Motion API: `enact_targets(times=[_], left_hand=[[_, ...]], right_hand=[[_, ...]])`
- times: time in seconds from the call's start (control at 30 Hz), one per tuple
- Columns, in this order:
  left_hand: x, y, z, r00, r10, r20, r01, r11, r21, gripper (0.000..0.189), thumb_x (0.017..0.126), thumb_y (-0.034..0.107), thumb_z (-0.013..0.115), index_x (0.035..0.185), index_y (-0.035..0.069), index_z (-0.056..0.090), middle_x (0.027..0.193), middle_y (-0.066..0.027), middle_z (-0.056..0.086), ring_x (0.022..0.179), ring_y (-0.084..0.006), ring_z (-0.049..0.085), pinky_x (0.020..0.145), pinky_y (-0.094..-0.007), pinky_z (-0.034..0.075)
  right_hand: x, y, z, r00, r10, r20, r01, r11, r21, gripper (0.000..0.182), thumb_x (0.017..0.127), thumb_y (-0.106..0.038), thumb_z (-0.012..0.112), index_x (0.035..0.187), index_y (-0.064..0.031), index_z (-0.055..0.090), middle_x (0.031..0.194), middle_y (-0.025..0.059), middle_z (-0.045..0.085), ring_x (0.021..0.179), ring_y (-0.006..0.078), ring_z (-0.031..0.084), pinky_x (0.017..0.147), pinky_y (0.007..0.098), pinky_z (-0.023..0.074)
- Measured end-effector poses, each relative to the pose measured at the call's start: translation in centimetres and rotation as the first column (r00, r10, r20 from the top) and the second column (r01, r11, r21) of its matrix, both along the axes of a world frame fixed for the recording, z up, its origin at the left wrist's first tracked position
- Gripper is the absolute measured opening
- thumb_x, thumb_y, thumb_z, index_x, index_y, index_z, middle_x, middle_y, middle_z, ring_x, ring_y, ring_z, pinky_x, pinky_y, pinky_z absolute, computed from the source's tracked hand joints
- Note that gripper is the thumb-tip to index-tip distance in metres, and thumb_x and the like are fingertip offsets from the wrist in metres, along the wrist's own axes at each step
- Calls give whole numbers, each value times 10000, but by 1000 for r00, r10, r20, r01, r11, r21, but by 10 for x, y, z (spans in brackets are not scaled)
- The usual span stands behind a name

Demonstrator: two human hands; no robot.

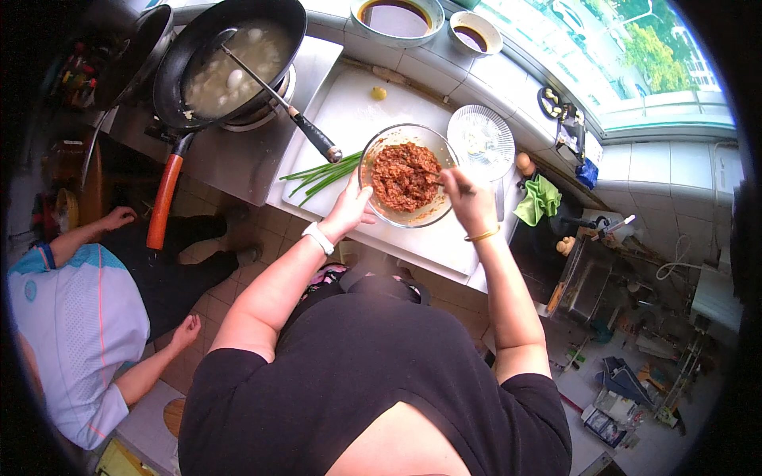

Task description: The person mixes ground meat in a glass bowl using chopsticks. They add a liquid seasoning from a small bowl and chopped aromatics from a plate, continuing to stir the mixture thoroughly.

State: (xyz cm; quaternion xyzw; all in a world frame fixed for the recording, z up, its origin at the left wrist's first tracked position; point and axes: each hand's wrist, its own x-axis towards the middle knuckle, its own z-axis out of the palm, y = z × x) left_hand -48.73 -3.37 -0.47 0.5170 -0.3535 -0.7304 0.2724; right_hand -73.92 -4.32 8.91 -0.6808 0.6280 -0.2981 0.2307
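Observation:
A clear glass bowl [381, 209] holds a reddish-brown minced mixture [405, 175] over the near part of a white cutting board [357, 116]. My left hand [348, 205] holds the bowl by its left rim, the thumb at the edge. In my right hand [470, 199] is a thin utensil, its lower end in the mixture; whether it is chopsticks or a spoon I cannot tell. Green scallion stalks [324, 172] lie on the board left of the bowl. Behind and to the right stands a ribbed clear plate [481, 140] with small bits on it.
At the upper left, a wok [172, 77] of cloudy liquid sits on a stove, a long-handled ladle [315, 135] jutting over the board. Bowls of dark liquid [396, 18] [470, 37] line the window ledge. A green cloth [537, 200] and a sink [586, 285] are at right; another person [89, 321] is at left.

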Motion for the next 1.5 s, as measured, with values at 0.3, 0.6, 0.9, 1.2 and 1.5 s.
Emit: enact_targets(times=[0.3,0.6,0.9,1.2,1.5], left_hand=[[25,8,-5,999,-3,-53,3,1000,7,575,1040,388,462,1518,118,291,1380,-100,521,976,-186,668,716,-298,592],[25,8,-1,997,32,-70,-29,999,37,547,1028,327,507,1493,94,339,1286,-84,576,899,-151,670,672,-273,557],[5,6,6,996,60,-60,-55,995,86,664,1034,193,478,1569,200,85,1202,-173,602,752,-219,704,602,-307,593],[0,9,0,994,84,-66,-80,995,63,614,1045,162,394,1568,252,84,1217,-178,581,726,-227,703,587,-328,608],[-6,13,2,989,118,-85,-112,991,72,590,1054,154,363,1566,258,89,1206,-167,578,698,-212,698,576,-299,604]], right_hand=[[63,-104,27,991,-54,124,38,991,131,389,995,-402,523,860,-58,643,660,136,612,611,292,613,620,402,470],[99,-64,23,930,366,29,-361,899,246,341,978,-340,561,859,-34,653,729,189,640,689,381,626,672,445,491],[1,-49,-12,928,365,-70,-359,929,86,117,917,-156,655,894,-45,624,794,129,598,737,313,609,685,390,496],[28,-16,1,948,275,-159,-284,958,-38,37,881,-72,655,900,-48,634,812,156,602,749,352,615,672,416,506],[35,-14,8,949,296,-104,-309,939,-148,28,866,-103,661,878,-81,647,815,135,649,729,326,657,663,392,542]])
